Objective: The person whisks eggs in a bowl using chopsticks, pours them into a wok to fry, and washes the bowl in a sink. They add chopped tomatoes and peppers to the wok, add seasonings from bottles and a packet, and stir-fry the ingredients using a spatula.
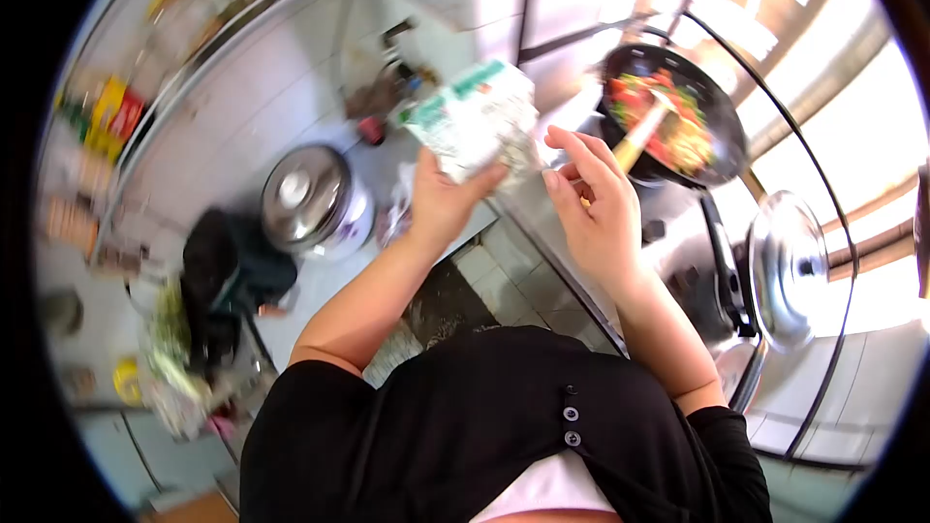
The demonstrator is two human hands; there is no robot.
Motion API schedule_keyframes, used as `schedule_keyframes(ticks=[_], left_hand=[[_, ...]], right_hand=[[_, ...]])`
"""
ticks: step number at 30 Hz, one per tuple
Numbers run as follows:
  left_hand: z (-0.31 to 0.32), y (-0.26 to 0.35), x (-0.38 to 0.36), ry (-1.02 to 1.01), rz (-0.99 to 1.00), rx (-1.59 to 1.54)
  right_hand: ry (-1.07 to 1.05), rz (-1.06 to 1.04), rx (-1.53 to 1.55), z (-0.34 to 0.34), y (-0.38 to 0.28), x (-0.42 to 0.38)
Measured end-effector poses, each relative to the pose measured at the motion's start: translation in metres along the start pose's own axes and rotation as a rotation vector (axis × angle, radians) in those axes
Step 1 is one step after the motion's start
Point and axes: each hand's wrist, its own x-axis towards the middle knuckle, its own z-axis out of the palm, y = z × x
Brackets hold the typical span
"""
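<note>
My left hand [448,196] grips a white and green plastic packet [475,121], thumb across its lower front. The packet is blurred and tilted over the counter edge. My right hand [599,208] is just right of it, index finger and thumb apart and the other fingers curled around the handle of a spatula [635,140]. Part of the handle is hidden behind the fingers, with a bit of yellow showing in the gap by the thumb. The spatula's pale end lies in a black frying pan [731,126] over red, green and yellow food [693,140].
Right of the pan's handle, a glass lid [790,266] stands by the stove [693,305]. A rice cooker [308,199] with a steel lid sits on the left counter. Wall shelf [194,77] holds jars and packets. Leafy vegetables [170,344] lie at far left.
</note>
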Motion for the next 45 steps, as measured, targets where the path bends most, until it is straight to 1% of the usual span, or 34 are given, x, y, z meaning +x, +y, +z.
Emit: schedule_keyframes(ticks=[1, 3, 4, 7, 8, 11, 12, 13, 15, 16, 19, 20, 22, 23, 25, 28, 31, 35, 38, 40, 41, 42, 43, 44, 45], left_hand=[[-0.019, -0.002, -0.013, 0.002, -0.028, 0.078], [-0.059, -0.011, -0.040, 0.067, -0.088, 0.135], [-0.075, -0.014, -0.054, 0.094, -0.040, 0.131], [-0.122, -0.007, -0.095, 0.140, -0.075, 0.111], [-0.141, -0.008, -0.111, 0.156, -0.127, 0.114], [-0.178, 0.018, -0.142, 0.309, -0.289, 0.090], [-0.192, 0.024, -0.152, 0.335, -0.296, 0.141], [-0.205, 0.029, -0.162, 0.447, -0.370, 0.171], [-0.229, 0.035, -0.183, 0.666, -0.521, 0.222], [-0.238, 0.031, -0.193, 0.778, -0.402, 0.088], [-0.303, 0.005, -0.229, 1.096, -0.437, 0.187], [-0.321, -0.001, -0.233, 1.175, -0.397, 0.247], [-0.357, -0.012, -0.233, 1.323, -0.321, 0.369], [-0.376, -0.018, -0.231, 1.384, -0.290, 0.348], [-0.415, -0.032, -0.222, 1.502, -0.226, 0.301], [-0.476, -0.060, -0.222, 1.449, -0.131, 0.062], [-0.489, -0.064, -0.214, 1.535, -0.220, 0.025], [-0.496, -0.073, -0.220, 1.627, -0.405, 0.307], [-0.485, -0.089, -0.230, 1.715, -0.580, 0.300], [-0.440, -0.091, -0.225, 1.468, -0.451, -0.009], [-0.383, -0.069, -0.199, 1.321, -0.479, 0.016], [-0.340, -0.055, -0.184, 1.163, -0.515, 0.077], [-0.299, -0.040, -0.164, 1.007, -0.533, 0.087], [-0.267, -0.027, -0.147, 0.781, -0.526, 0.089], [-0.232, -0.016, -0.127, 0.567, -0.450, 0.100]], right_hand=[[-0.069, 0.063, 0.016, 0.019, 0.001, 0.006], [-0.155, 0.120, 0.049, 0.058, 0.013, 0.008], [-0.190, 0.135, 0.081, 0.078, 0.024, 0.007], [-0.327, 0.159, 0.104, 0.134, 0.035, 0.001], [-0.361, 0.127, 0.099, 0.152, 0.041, -0.003], [-0.512, 0.173, 0.210, 0.211, 0.065, -0.017], [-0.571, 0.211, 0.203, 0.231, 0.069, -0.021], [-0.630, 0.219, 0.229, 0.253, 0.081, -0.029], [-0.743, 0.239, 0.276, 0.291, 0.081, -0.038], [-0.872, 0.239, 0.175, 0.298, 0.082, -0.043], [-0.971, 0.195, 0.121, 0.318, 0.063, -0.057], [-1.047, 0.199, 0.119, 0.322, 0.061, -0.059], [-1.094, 0.186, 0.093, 0.325, 0.055, -0.061], [-1.116, 0.177, 0.079, 0.325, 0.051, -0.061], [-1.138, 0.197, 0.076, 0.323, 0.046, -0.059], [-1.151, 0.205, 0.057, 0.323, 0.045, -0.055], [-1.126, 0.206, 0.046, 0.324, 0.048, -0.054], [-1.091, 0.218, 0.059, 0.320, 0.049, -0.052], [-1.056, 0.217, 0.064, 0.309, 0.048, -0.050], [-0.975, 0.168, 0.069, 0.291, 0.044, -0.043], [-0.909, 0.131, 0.070, 0.279, 0.038, -0.041], [-0.850, 0.103, 0.064, 0.264, 0.029, -0.037], [-0.773, 0.115, 0.139, 0.244, 0.021, -0.031], [-0.638, -0.154, 0.137, 0.228, 0.022, -0.026], [-0.591, -0.196, 0.177, 0.205, 0.016, -0.019]])
